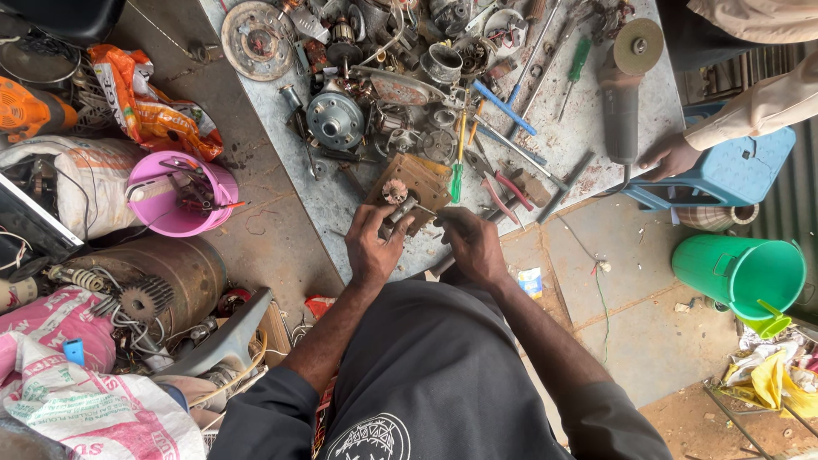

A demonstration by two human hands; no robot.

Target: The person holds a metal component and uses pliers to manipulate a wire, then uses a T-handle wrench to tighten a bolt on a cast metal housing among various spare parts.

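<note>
Head view showed the left hand point(372, 247) clamped on a motor armature point(399, 203) at the workbench's point(588, 136) near edge. The right hand point(471, 243) pinched a thin tool point(426, 210) against it.

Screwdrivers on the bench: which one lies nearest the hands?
The green-handled one with the yellow shaft end, lying upright just above the right hand. The blue one and the other green one lie farther up the bench.

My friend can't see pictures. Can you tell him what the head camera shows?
Seen from above, a person's left hand and right hand hold a small motor part over a cluttered metal workbench. Another person's hand rests beside an angle grinder.
</note>
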